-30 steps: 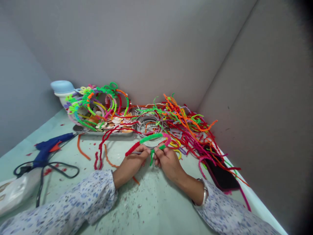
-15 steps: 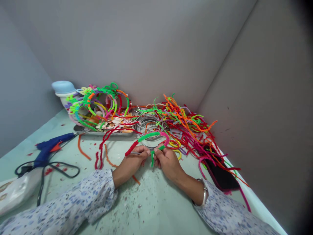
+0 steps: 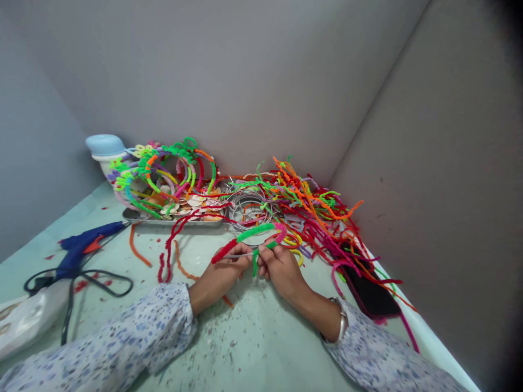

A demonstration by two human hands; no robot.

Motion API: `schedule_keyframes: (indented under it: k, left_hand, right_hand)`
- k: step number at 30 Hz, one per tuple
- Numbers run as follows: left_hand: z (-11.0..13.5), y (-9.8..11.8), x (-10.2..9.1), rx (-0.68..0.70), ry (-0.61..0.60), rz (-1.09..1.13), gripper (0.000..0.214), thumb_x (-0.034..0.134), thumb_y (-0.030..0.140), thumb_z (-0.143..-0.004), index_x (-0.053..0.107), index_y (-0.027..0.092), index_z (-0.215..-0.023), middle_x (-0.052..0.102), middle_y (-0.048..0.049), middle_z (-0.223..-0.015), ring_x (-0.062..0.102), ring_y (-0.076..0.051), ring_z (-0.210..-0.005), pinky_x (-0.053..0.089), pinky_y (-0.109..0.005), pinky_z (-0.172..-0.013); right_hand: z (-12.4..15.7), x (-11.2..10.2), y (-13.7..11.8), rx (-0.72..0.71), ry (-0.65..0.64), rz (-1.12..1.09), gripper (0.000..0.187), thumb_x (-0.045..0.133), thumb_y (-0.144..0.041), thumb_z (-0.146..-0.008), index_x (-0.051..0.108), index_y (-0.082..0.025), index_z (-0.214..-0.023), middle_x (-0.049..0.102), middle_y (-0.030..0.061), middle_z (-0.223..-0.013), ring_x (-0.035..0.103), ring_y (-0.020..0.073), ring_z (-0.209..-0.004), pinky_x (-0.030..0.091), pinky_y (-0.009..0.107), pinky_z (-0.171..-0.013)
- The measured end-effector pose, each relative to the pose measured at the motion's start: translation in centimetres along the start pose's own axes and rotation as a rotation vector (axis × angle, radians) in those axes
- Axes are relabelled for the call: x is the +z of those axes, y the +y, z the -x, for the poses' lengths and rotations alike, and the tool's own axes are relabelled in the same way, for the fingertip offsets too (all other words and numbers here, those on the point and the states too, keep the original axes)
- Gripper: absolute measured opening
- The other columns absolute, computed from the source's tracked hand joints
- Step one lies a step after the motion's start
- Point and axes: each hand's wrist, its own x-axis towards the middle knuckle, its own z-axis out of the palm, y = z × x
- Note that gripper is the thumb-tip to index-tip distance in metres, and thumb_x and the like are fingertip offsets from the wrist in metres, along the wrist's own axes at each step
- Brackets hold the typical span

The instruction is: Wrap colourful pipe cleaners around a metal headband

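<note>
A thin grey wire hoop (image 3: 243,255), partly wrapped in red, green and pink pipe cleaners, is held up between my hands. My left hand (image 3: 220,276) is closed on the hoop near its bare stretch, thumb on top. Opposite it, my right hand (image 3: 281,269) pinches a green pipe cleaner (image 3: 255,262) against the wire, its loose end hanging down between my hands. The fingers beneath the hoop are partly hidden. Just beyond lies a stack of bare wire hoops (image 3: 249,202).
Decorated hoops (image 3: 163,163) rest over a metal tray (image 3: 171,222) of small discs, beside a blue-lidded container (image 3: 107,152). Tangled pipe cleaners (image 3: 310,201) lie at back right, partly over a phone (image 3: 370,288). A blue glue gun (image 3: 77,247) with its cord lies left, near a plastic bag (image 3: 35,318).
The hoop has tipped and shifted slightly right, so more of its bare wire shows between my hands. Both hands stay closed in nearly the same place.
</note>
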Motion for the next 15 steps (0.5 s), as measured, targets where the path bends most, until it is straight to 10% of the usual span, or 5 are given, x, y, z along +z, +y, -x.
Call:
schedule_keyframes:
  k: [15]
  left_hand:
    - [0.15, 0.32, -0.18, -0.019, -0.021, 0.001, 0.015, 0.056, 0.031, -0.079, 0.061, 0.017, -0.075, 0.054, 0.002, -0.064, 0.044, -0.01, -0.055, 0.032, -0.024, -0.054]
  right_hand:
    - [-0.11, 0.04, 0.63, 0.007, -0.022, -0.064, 0.036, 0.048, -0.043, -0.087, 0.056, -0.017, -0.063, 0.056, -0.0014, -0.048, 0.051, 0.0107, -0.043, 0.039, 0.021, -0.045]
